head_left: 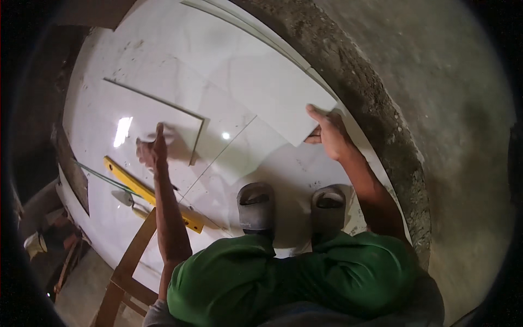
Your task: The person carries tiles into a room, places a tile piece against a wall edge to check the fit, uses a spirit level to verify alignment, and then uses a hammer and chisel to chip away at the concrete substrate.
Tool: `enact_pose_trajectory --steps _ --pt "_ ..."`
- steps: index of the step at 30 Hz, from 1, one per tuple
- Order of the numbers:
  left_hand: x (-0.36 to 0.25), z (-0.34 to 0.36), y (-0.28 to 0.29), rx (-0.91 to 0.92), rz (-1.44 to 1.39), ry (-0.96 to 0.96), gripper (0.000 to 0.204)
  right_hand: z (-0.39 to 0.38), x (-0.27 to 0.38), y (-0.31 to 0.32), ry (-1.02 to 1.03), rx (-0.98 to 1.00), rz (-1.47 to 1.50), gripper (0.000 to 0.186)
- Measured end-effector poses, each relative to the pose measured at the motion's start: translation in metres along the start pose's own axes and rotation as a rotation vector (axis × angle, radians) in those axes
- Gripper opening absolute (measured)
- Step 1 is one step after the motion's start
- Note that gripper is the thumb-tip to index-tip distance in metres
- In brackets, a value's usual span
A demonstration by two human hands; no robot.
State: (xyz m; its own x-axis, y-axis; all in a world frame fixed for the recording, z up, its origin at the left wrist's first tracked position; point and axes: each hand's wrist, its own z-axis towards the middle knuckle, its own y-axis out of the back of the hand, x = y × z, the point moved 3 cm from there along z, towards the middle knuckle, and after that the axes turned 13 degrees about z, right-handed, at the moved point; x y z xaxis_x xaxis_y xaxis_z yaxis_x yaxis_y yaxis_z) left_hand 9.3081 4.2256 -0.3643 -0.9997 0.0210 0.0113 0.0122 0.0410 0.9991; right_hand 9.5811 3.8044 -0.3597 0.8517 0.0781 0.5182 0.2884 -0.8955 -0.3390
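In my right hand (330, 134) is the near corner of a glossy white tile piece (283, 95), the thumb on top and fingers curled beneath the edge. The piece stretches away over the white tiled floor (218, 147); how far it is off the floor I cannot tell. My left hand (153, 148) is over another loose white tile (136, 106), its fingers apart and slightly blurred, holding nothing I can see. Dark edges show along that tile's far and right sides. Nearer my left forearm lies a yellow spirit level (147, 188).
Beside the level are a trowel (124, 197) and a green cord (98, 173). A brown wooden frame (128, 267) stands at lower left. My sandalled feet (256, 210) are on the tiles. Rough mortar (376, 92) borders them at right, then grey concrete (457, 136).
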Motion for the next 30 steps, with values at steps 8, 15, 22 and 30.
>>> enact_pose_trajectory --steps 8,15,22,30 --pt "0.001 0.048 -0.028 0.299 -0.086 0.102 0.148 0.017 0.033 -0.019 -0.178 0.018 -0.295 0.078" --pt "-0.054 0.048 -0.013 0.24 -0.017 0.201 0.154 -0.018 -0.006 -0.043 -0.119 0.096 -0.58 0.064" --pt "-0.058 0.034 0.012 0.318 -0.026 0.203 0.139 -0.023 -0.049 -0.108 0.105 0.616 -1.146 0.046" --pt "-0.02 -0.024 0.022 0.355 -0.021 0.182 0.142 -0.028 -0.017 -0.136 0.09 0.866 -1.471 0.055"
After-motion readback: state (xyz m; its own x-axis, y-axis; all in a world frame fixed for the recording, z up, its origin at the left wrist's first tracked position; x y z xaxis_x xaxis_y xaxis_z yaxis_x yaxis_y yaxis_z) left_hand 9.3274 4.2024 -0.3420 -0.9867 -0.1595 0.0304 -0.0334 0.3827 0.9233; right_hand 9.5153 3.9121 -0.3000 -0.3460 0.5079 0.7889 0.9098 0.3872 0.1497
